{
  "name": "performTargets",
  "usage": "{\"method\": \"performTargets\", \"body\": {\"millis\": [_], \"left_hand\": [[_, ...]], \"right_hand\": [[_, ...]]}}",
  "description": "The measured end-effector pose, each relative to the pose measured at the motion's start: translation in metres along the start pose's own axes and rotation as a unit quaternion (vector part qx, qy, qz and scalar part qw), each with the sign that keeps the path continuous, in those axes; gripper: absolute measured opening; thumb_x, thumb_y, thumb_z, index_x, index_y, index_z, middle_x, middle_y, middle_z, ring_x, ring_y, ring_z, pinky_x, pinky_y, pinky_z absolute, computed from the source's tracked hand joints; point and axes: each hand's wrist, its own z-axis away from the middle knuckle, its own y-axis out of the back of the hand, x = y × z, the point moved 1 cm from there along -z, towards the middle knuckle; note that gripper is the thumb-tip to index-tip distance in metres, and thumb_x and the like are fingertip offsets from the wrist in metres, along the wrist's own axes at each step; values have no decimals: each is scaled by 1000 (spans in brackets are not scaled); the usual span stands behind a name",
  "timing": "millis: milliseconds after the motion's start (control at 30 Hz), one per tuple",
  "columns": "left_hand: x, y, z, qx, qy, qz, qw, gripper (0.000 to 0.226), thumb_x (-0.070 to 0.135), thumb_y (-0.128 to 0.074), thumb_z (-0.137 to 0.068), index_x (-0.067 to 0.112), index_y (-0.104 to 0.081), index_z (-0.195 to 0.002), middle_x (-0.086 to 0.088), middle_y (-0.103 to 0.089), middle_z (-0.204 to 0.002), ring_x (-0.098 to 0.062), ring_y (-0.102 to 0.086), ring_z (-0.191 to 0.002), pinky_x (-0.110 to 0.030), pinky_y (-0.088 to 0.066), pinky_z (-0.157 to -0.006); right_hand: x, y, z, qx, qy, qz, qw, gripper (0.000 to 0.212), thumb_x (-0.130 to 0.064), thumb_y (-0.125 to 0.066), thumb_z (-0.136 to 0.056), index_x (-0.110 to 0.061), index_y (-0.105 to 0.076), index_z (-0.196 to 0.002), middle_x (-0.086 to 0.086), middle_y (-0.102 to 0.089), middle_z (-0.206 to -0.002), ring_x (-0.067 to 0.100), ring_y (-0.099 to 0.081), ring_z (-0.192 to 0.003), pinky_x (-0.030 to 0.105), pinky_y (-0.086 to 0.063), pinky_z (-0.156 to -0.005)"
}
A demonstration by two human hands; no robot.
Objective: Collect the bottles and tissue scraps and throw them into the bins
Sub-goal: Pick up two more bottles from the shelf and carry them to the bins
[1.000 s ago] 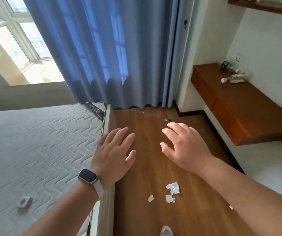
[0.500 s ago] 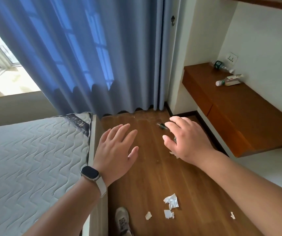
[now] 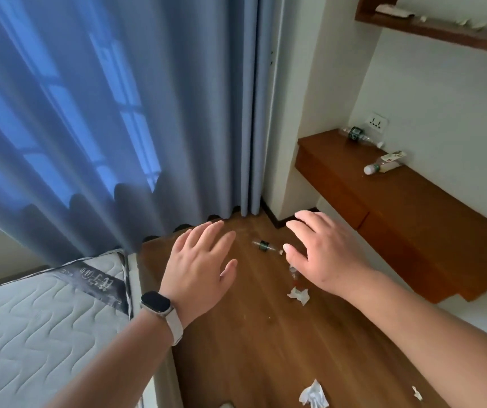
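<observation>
Head view: a small clear bottle (image 3: 263,245) lies on the floor (image 3: 251,334) between the hands, left hand (image 3: 199,269) and right hand (image 3: 321,254), both spread wide and empty. A tissue scrap (image 3: 298,295) lies beneath the right palm, which half hides something unclear. Two more bottles (image 3: 385,164) lie on the surface (image 3: 413,207).

Open wooden floor (image 3: 251,348) surrounded the bottle (image 3: 264,245). Behind it hung the curtain (image 3: 118,113); left of it stood the bed (image 3: 45,334) corner; right of it the bench (image 3: 413,207) jutted from the wall above the floor; a tissue scrap (image 3: 298,295) lay just nearer.
</observation>
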Motion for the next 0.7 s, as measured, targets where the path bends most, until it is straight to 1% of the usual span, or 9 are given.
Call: {"method": "performTargets", "body": {"millis": [133, 267, 367, 533, 700], "left_hand": [[-29, -12, -36, 1, -31, 21, 999, 44, 40, -56, -88, 20, -59, -127, -4, -54, -136, -27, -48, -128, -49, -41, -104], [-38, -23, -74, -14, -52, 25, 998, 45, 42, -53, -89, 22, -57, -130, -2, -53, -139, -26, -46, -130, -47, -39, -106], [-40, -34, -98, -16, -58, 38, 997, 44, 40, -60, -89, 22, -57, -129, -3, -55, -137, -27, -48, -128, -49, -41, -104], [-36, -61, -154, -22, -79, 39, 996, 45, 37, -68, -84, 21, -60, -126, -4, -59, -132, -29, -53, -124, -49, -43, -101], [-23, -101, -235, -28, -86, 22, 996, 46, 33, -73, -80, 20, -61, -123, -7, -59, -131, -33, -56, -119, -51, -47, -96]], "right_hand": [[4, -4, -26, -10, -26, 12, 1000, 54, -50, -32, -93, -16, -58, -127, 5, -56, -132, 24, -51, -122, 41, -48, -97], [22, -3, -50, -3, -64, 36, 997, 47, -46, -43, -94, -16, -60, -125, 5, -58, -130, 23, -53, -119, 37, -47, -94], [34, -9, -68, -5, -79, 32, 996, 45, -46, -47, -94, -17, -60, -126, 4, -57, -131, 23, -52, -120, 36, -47, -95], [66, -29, -105, -21, -109, -4, 994, 49, -49, -42, -95, -20, -57, -131, 1, -53, -137, 20, -49, -123, 37, -45, -96], [128, -51, -155, -41, -123, -15, 991, 52, -53, -36, -97, -22, -50, -137, 0, -45, -145, 20, -42, -131, 37, -38, -104]]}}
